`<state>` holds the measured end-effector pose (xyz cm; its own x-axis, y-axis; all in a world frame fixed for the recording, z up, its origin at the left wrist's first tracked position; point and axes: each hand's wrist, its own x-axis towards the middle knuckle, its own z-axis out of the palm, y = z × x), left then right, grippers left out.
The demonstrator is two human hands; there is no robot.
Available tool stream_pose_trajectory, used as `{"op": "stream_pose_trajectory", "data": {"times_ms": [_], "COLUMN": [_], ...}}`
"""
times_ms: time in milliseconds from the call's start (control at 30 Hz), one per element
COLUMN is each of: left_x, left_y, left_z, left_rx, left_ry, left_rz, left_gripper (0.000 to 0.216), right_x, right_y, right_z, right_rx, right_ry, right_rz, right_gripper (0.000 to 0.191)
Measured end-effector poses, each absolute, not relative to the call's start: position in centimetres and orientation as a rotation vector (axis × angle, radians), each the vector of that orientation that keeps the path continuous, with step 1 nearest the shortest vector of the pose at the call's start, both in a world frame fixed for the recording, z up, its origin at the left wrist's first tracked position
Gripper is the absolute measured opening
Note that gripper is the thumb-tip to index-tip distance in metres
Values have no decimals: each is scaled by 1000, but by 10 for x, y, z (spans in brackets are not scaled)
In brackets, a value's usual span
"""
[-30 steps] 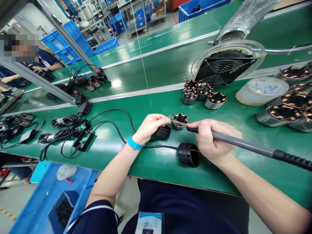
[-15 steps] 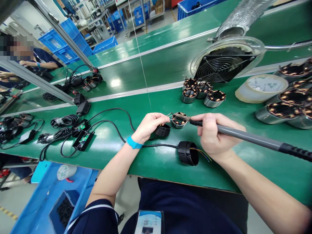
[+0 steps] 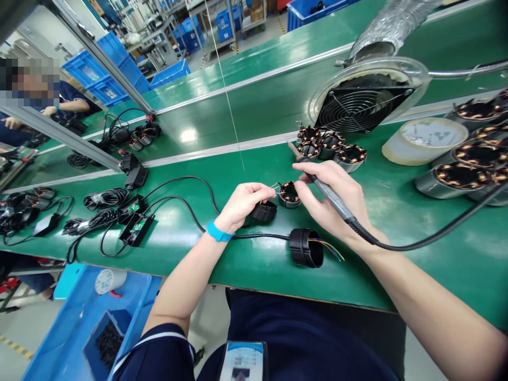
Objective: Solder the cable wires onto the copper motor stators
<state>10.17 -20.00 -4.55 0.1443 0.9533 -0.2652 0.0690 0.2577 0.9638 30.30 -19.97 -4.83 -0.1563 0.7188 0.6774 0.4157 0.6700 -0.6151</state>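
My left hand (image 3: 248,203) pinches thin wires beside a small motor stator (image 3: 289,194), a metal ring with copper windings. A black cylindrical housing (image 3: 264,211) sits just under those fingers, partly hidden by them. In my right hand (image 3: 337,198) is a soldering iron (image 3: 327,193), its tip pointing up and left, away from the stator. The thumb and a finger of this hand are close to the stator's right side; whether they touch it I cannot tell. Nearer me lies another black housing (image 3: 305,247) with coloured wires (image 3: 329,246) coming out.
Several small stators (image 3: 351,155) stand behind my right hand, before a fume extractor (image 3: 357,106). Larger stators (image 3: 456,180) and a whitish tub (image 3: 424,140) are at right. Cables (image 3: 105,197) and open black boxes (image 3: 137,228) lie left. A thin line (image 3: 228,100) hangs down centrally.
My right hand has turned the soldering iron upward, taking its tip off the stator, and its fingers have moved in beside the stator. My left hand has stayed in place.
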Motion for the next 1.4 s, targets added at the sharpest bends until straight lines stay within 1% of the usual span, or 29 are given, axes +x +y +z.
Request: {"op": "stream_pose_trajectory", "data": {"times_ms": [167,267,333,433,600,767,1000,1067,1167,1233,1300,1400], "left_x": [101,102,102,102,97,89,84,78,71,72,79,98], "left_y": [-199,-199,-198,-198,-195,-193,-196,-193,-181,-172,-163,-149], "left_z": [-46,-47,-47,-47,-46,-39,-33,-29,-21,-16,-11,-5], "left_rx": [1115,1118,1120,1120,1137,1249,1513,1526,1558,1642,1755,1869], "left_ry": [1248,1240,1237,1235,1233,1310,1336,1331,1385,1466,1491,1342], "left_rz": [887,890,892,890,872,905,764,763,916,948,864,607], "left_gripper": [27,28,28,28,31,35,35,36,37,40,40,39], "right_x": [309,312,313,313,311,317,332,334,335,334,334,333], "right_y": [-192,-188,-185,-184,-179,-176,-194,-197,-196,-195,-194,-195], "right_z": [-56,-65,-70,-75,-81,-78,-87,-92,-95,-94,-93,-91], "right_rx": [-884,-866,-861,-828,-776,-734,-784,-811,-833,-834,-824,-818], "right_ry": [-1932,-1987,-2009,-2019,-2016,-2083,-1983,-1930,-1876,-1842,-1815,-1781], "right_rz": [472,565,623,662,629,637,591,580,629,679,710,722], "right_gripper": [64,75,78,76,67,64,57,59,66,69,68,67]}}
